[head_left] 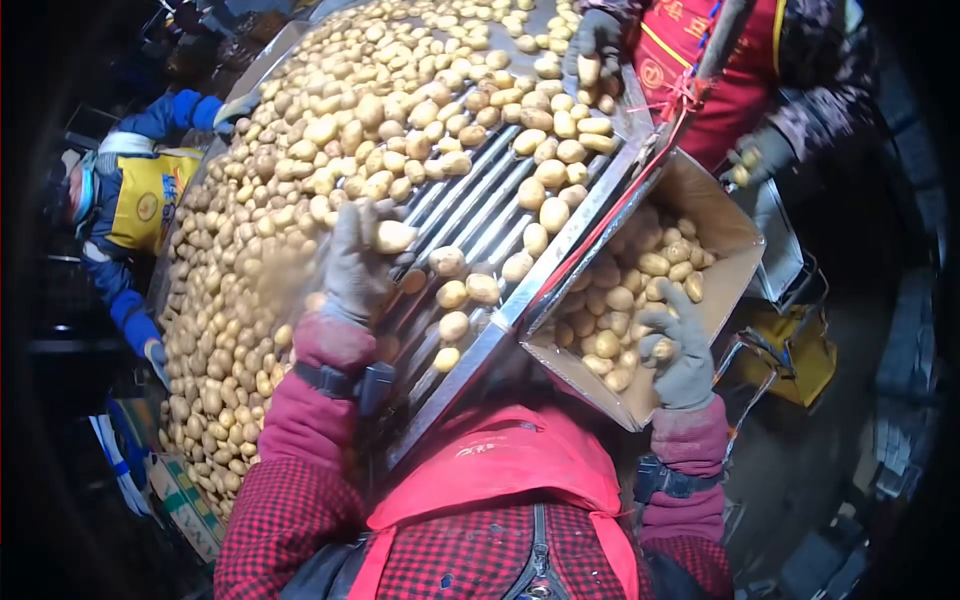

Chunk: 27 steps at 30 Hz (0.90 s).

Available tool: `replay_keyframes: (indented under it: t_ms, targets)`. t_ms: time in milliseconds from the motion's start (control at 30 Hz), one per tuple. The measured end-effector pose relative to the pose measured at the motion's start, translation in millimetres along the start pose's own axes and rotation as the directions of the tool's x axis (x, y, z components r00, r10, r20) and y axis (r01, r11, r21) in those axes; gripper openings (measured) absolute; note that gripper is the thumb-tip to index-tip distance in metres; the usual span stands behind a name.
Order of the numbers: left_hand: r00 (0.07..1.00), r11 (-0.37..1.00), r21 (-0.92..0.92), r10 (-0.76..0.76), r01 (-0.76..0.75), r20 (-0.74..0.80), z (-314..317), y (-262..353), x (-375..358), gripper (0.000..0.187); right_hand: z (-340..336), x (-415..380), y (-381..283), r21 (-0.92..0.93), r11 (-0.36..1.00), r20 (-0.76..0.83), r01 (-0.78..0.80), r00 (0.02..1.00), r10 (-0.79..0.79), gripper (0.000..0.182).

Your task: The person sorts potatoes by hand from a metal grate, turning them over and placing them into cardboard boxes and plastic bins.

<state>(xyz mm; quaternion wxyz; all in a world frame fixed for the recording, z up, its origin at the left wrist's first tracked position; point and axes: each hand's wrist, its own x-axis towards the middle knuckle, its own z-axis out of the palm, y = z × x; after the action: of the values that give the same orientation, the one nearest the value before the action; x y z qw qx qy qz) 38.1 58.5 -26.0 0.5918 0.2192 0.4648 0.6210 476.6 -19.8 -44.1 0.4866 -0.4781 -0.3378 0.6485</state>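
Note:
My left hand (352,265), in a grey work glove, is over the metal roller table (470,205) with its fingers closed on a pale potato (396,237). Loose potatoes (452,294) lie on the rollers just to its right. My right hand (684,350), gloved the same way, is at the near right side of an open cardboard box (735,245). Its fingers curl around a small potato (661,349). Many potatoes (620,298) fill the box below it.
A large heap of potatoes (230,330) covers the table's left and far side. A metal rail (560,265) divides the rollers from the box. One co-worker in a red apron (700,70) stands far right, another in a yellow apron (145,205) at left. A yellow container (795,350) stands at right.

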Motion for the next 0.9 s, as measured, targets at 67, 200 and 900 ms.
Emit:
replay_keyframes:
  t_ms: [67, 200, 900]
  targets:
    - [1.000, 0.996, -0.089, -0.015, 0.014, -0.002, 48, -4, -21, 0.064, 27, -3, -4, -0.108, 0.994, 0.077, 0.005, 0.997, 0.003, 0.055]
    - [0.948, 0.896, -0.410, -0.038, 0.173, 0.316, 49, -41, -18, 0.053, 44, -19, 20, -0.043, 0.985, 0.312, -0.170, 0.934, 0.174, 0.061]
    - [0.488, 0.614, 0.497, -0.201, -0.613, 0.850, 165, -121, -111, 0.072, 20, -72, 53, -0.442, 0.750, 0.214, 0.493, 0.869, -0.445, 0.058]
